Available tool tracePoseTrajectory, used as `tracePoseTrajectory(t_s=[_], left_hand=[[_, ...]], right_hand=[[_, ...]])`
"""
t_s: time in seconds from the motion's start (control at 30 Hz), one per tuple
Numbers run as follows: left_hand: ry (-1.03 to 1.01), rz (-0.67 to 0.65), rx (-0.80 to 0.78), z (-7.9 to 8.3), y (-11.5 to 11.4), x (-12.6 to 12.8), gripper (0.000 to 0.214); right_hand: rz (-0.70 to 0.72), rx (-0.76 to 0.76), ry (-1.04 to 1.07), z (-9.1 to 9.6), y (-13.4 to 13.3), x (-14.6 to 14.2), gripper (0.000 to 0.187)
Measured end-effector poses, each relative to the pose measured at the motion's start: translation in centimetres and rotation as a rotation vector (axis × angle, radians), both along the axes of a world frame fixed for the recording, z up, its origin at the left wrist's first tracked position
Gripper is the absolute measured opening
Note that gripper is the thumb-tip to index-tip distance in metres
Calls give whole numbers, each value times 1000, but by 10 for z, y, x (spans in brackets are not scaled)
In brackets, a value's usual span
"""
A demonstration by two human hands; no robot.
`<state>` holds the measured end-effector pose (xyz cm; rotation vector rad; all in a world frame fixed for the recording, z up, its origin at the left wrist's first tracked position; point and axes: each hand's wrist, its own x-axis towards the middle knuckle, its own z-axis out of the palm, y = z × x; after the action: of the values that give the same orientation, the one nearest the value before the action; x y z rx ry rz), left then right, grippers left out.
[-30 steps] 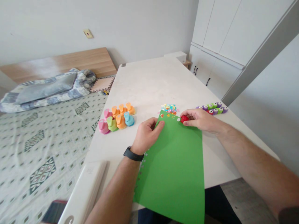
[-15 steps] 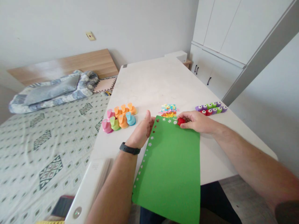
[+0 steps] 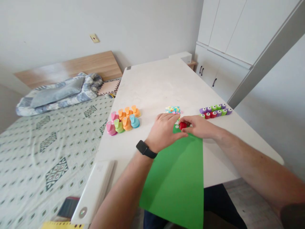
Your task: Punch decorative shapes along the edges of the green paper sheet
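Note:
A green sheet of paper (image 3: 178,178) lies over the table's front edge, its lower end hanging past it. My right hand (image 3: 199,126) is closed on a small red craft punch (image 3: 183,126) at the sheet's top edge. One round hole shows just left of the punch. Over the upper left of the sheet lies my left hand (image 3: 164,132), open, its fingers stretched toward the punch and its thumb just below it. It hides the sheet's top left corner. Beyond both hands is a pile of colourful paper cutouts (image 3: 173,110), partly covered.
Several larger craft punches (image 3: 122,120) in pink, orange, green and blue stand at the left of the white table (image 3: 152,86). Small purple, green and red punches (image 3: 215,111) line the right side. A long white device (image 3: 95,190) sits along the left edge, beside a bed (image 3: 52,143).
My left hand has moved right, from beside the sheet's left edge to over its top, palm turned down. The right hand keeps the red punch at the top edge.

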<state>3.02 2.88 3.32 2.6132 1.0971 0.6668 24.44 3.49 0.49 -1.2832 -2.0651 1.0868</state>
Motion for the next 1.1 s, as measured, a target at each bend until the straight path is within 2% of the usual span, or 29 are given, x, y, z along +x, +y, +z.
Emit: tracePoseTrajectory(t_s=[0.17, 0.33, 0.67, 0.9, 1.0, 1.1], left_hand=[[119, -32, -118, -5, 13, 14, 48], [115, -60, -193, -7, 15, 15, 47], [272, -61, -98, -8, 12, 15, 48], [219, -76, -104, -20, 18, 12, 48], [182, -70, -104, -19, 18, 7, 50], [157, -38, -57, -15, 15, -2, 62]], right_hand=[[20, 72, -14, 3, -6, -4, 14], [37, 87, -11, 3, -7, -6, 17], [56, 134, -42, -1, -7, -10, 20], [63, 134, -64, -3, -8, -11, 17], [44, 137, -65, -2, -8, -11, 17], [14, 163, -80, -1, -7, -10, 15]])
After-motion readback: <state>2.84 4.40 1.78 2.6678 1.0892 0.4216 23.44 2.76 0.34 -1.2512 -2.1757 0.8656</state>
